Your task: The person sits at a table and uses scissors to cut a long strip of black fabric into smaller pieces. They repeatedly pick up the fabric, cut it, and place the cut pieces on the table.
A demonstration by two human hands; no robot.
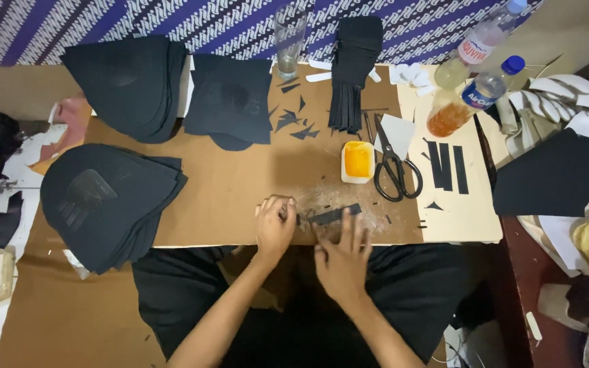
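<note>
Both forearms reach up to the board's near edge: left hand (275, 225) clenched on something I can't make out, right hand (341, 262) open, fingers pinning a black strip (334, 215) flat. Best keep that strip pressed steady on the brown board (240, 184)

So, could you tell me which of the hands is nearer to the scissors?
Right. The right hand lies just below-left of the scissors; the left hand sits farther off to the left.
</note>
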